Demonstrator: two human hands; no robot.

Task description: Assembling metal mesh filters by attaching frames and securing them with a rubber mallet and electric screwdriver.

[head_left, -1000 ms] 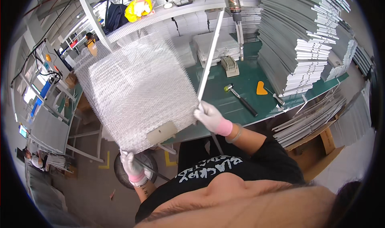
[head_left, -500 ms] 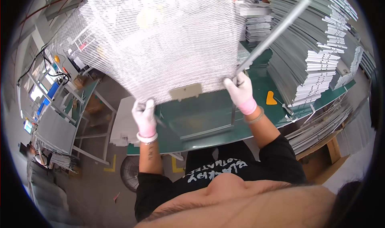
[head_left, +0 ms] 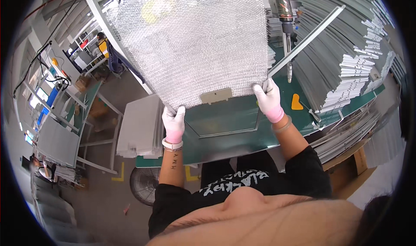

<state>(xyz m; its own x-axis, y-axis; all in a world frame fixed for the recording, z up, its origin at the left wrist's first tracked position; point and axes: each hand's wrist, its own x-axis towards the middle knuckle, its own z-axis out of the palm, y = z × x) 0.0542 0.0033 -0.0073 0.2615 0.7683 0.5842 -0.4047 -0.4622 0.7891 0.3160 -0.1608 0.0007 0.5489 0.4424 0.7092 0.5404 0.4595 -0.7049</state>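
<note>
Left hand (head_left: 173, 124) fingers clamped on mesh panel (head_left: 190, 42) corner, right hand (head_left: 268, 99) fingers gripping metal strip (head_left: 303, 44)

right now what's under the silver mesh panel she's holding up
Below the silver mesh panel, the green worktable shows at its lower edge. Both hands, left and right, grip its bottom corners. Whatever lies farther back on the table is covered.

Bare green bench (head_left: 225, 129) under the raised mesh panel (head_left: 190, 42) was open. Stacked metal strips (head_left: 342, 59) crowded the right; a hanging power screwdriver (head_left: 286, 21) blocked behind.
</note>
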